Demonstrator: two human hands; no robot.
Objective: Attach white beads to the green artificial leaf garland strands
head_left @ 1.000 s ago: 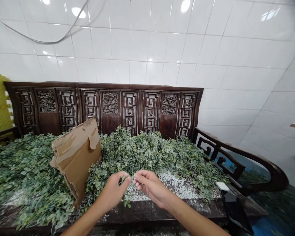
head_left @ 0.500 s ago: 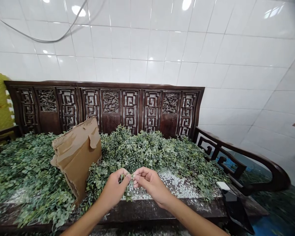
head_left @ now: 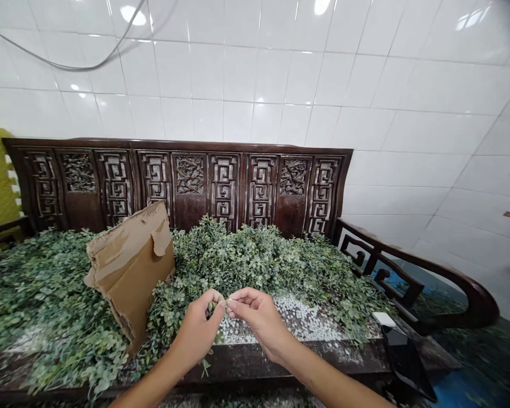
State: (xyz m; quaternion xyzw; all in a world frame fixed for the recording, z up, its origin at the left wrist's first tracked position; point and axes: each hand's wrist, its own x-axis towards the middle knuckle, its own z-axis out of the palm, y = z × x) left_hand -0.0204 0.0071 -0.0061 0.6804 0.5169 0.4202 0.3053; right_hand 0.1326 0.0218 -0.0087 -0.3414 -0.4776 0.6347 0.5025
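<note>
My left hand (head_left: 201, 319) pinches a green leafy sprig (head_left: 206, 365), whose lower end hangs beneath the palm. Fingertip to fingertip with it, my right hand (head_left: 258, 317) is closed in a pinch. What sits between the right thumb and forefinger is too small and covered to make out. Below and behind both hands lie many small white pieces (head_left: 310, 323), scattered on the dark wooden bench seat (head_left: 280, 362). A large heap of similar leafy sprigs (head_left: 255, 258) rises just beyond them.
A torn cardboard sheet (head_left: 131, 266) stands upright left of the hands, with another heap of greenery (head_left: 46, 294) beyond it. The carved backrest (head_left: 191, 187) runs along the tiled wall. A black object (head_left: 408, 357) and a small white item (head_left: 383, 319) lie near the right armrest (head_left: 463, 306).
The sprig in my left hand has shifted, its tip now hanging lower and further left. Both hands stay pinched together in nearly the same spot.
</note>
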